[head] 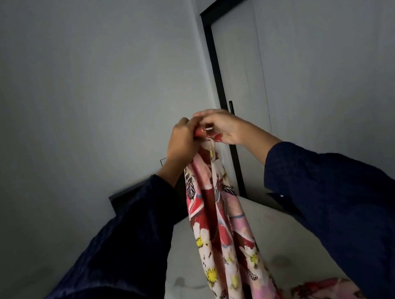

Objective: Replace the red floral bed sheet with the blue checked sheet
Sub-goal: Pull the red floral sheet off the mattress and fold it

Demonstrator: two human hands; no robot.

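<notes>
The red floral sheet (223, 231) hangs in a long bunched fold from both my hands, held up at chest height over the bed. My left hand (182, 141) grips its top edge from the left. My right hand (223, 128) pinches the same top edge from the right, and the two hands touch each other. The sheet's lower end trails onto the bare white mattress (278, 234) at the bottom right. No blue checked sheet is in view.
A grey wall fills the left and back. A black-framed wardrobe door (307, 72) with a black handle (231, 107) stands behind the bed at right. A dark headboard (127, 196) shows behind my left sleeve.
</notes>
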